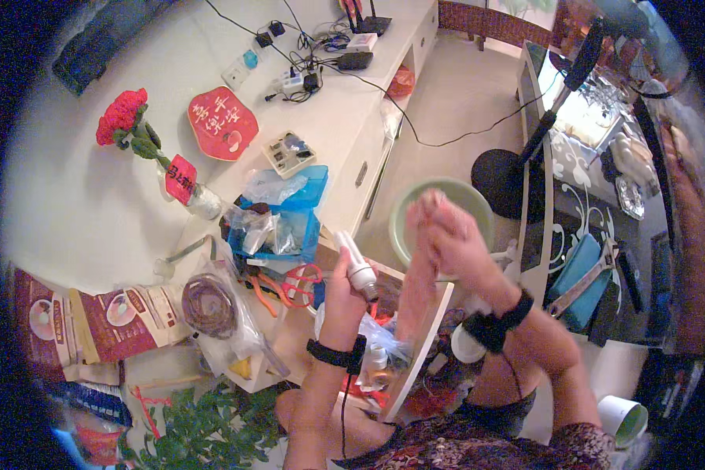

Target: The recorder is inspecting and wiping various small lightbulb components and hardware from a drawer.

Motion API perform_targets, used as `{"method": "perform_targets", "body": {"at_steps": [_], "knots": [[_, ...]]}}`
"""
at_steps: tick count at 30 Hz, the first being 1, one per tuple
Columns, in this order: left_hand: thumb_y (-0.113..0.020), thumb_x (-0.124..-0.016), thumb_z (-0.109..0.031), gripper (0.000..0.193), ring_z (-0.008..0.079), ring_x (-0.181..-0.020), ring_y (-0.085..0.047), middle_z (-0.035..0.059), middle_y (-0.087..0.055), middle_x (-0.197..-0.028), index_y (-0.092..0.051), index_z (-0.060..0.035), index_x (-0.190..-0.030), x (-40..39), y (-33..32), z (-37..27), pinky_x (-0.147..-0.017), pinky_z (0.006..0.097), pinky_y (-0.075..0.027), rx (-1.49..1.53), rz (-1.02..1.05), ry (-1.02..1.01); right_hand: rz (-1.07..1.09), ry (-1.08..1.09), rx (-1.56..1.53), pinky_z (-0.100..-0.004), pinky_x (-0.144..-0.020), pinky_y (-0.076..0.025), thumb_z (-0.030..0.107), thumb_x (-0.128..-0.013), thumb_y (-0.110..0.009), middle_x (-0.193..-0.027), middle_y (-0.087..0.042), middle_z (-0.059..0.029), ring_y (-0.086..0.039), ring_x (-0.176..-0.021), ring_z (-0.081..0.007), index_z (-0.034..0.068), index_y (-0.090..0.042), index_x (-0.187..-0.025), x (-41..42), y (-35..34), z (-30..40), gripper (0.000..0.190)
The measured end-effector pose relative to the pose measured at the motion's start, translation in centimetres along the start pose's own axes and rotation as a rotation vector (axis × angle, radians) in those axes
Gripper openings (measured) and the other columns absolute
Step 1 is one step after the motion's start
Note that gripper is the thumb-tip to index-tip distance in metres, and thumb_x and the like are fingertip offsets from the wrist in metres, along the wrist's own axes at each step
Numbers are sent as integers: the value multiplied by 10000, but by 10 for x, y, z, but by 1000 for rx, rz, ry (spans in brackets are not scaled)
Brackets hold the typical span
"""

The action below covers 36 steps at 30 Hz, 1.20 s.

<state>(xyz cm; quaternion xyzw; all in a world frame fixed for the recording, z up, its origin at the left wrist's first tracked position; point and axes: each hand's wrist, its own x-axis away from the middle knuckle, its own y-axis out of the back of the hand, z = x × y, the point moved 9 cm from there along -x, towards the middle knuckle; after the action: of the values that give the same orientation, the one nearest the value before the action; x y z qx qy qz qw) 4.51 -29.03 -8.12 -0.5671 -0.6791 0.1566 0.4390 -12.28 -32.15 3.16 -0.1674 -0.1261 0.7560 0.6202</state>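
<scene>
My left hand (343,299) grips a white compact fluorescent bulb (361,271), its tubes pointing up and its metal screw base down. My right hand (461,241), blurred, is over the light green basin (397,226), against a pinkish blurred shape (417,288) that looks like a bare lower leg or foot. Whether its fingers hold anything cannot be told. Between my forearms an open drawer (420,346) contains plastic bags, red items and a white bulb-like part (378,357). Both wrists wear black bands with cords.
Left of the drawer are red-handled scissors (302,285), orange-handled pliers (264,294), a blue open toolbox (314,229) and a bagged coil (210,305). A plant (200,426) stands lower left. An adjustable wrench (581,288) lies on the right table; a black round stand base (499,182) is beside it.
</scene>
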Motion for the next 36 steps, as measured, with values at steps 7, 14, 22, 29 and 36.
{"method": "perform_targets", "body": {"at_steps": [7,14,22,29,36], "knots": [[-569,-858,-289,297,197,-725,-563,78,-543,-808,-488,-66,-1036,-1,21,4,-653,349,-512,99,-128,98,322,-374,-1,-232,-344,-388,13,-805,-436,-633,-452,19,-441,-442,-77,68,-476,-819,-114,20,-75,69],[-581,-852,-276,321,207,-752,-563,96,-553,-850,-502,-40,-1054,9,49,11,-692,360,-513,26,-230,96,301,-442,-297,-202,-304,-346,16,-831,-425,-638,-454,11,-440,-431,-79,85,-481,-828,-163,49,-220,89],[-576,-856,-272,339,200,-773,-579,99,-570,-871,-501,-16,-1064,16,53,20,-699,355,-521,-31,-252,153,216,-464,-374,-297,-290,-314,127,-879,-487,-453,-356,7,-417,-343,-185,162,-381,-695,-188,26,-256,215],[-541,-876,-273,309,195,-802,-580,87,-574,-885,-508,-28,-1061,21,60,20,-700,360,-520,-40,-224,187,180,-389,-379,-341,-329,-400,176,-907,-416,-469,-433,-76,-535,-421,-283,149,-379,-734,-189,-3,-222,179],[-512,-881,-212,323,243,-879,-584,117,-568,-980,-445,-21,-1134,17,60,23,-734,388,-519,-8,-142,160,41,-354,-444,-249,-341,-362,109,-871,-448,-570,-417,22,-448,-434,-115,148,-417,-779,-215,48,-278,105]]}}
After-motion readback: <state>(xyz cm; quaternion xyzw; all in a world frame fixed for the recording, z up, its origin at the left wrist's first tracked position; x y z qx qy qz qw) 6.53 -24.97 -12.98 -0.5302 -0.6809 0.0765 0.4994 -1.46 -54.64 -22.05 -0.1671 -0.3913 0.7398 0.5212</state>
